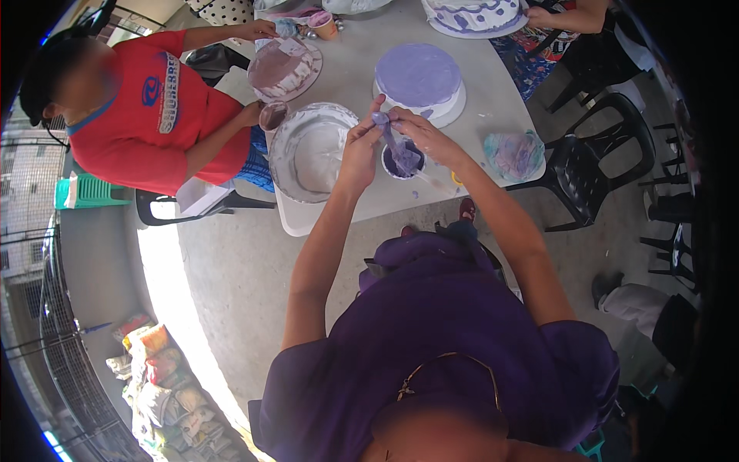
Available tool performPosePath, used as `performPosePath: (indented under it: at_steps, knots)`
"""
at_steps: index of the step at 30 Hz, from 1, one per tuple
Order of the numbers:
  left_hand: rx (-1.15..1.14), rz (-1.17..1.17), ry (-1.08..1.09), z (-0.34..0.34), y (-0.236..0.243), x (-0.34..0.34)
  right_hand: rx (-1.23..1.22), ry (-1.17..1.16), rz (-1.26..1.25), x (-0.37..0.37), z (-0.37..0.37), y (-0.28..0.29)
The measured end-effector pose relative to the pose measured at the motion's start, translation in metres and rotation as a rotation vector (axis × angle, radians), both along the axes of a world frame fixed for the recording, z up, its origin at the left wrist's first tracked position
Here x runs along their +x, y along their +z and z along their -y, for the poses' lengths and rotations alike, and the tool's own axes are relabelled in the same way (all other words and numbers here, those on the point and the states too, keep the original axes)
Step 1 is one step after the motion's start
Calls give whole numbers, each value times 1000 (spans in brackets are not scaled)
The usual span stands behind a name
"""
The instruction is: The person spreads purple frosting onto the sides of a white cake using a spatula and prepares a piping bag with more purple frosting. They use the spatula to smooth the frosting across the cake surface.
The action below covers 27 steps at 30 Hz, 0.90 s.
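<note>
My left hand point(360, 154) and my right hand point(423, 132) meet above the table, fingers pinched around a narrow piece smeared with purple icing point(382, 120). It looks like a small piping bag, though the fingers hide part of it. Just below stands a cup of dark purple icing point(402, 163), with a smeared spatula-like tool in it. Beyond my hands is a round cake point(418, 75) with a smooth lavender top and whiter sides. A wide basin point(283, 165) coated with white icing sits left of my left hand.
A person in red on the left holds a brownish cup point(272, 115) beside a pinkish-brown cake point(283, 68). Another person's hand touches a white-and-purple cake point(477, 17) at the far right. A crumpled, icing-smeared plastic bag point(514, 156) lies near a black chair point(589, 165).
</note>
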State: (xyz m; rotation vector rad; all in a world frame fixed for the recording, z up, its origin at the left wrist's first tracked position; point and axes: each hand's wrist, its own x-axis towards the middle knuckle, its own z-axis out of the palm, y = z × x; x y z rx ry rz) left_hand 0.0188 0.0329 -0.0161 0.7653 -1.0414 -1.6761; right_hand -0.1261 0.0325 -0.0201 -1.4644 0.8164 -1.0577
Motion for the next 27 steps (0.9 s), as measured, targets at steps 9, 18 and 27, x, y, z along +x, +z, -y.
performPosePath:
  at_steps: [9, 18, 27]
  knots:
    - [16, -5, 15, -1, -1, -3, 29, -3, -21, 10, 4, -20]
    - [-92, 47, 101, 7, 5, -5, -270, 15, -162, 5, 4, -50]
    - [-188, 11, 107, 10, 14, -3, -280, 98, -246, -6, 8, -79]
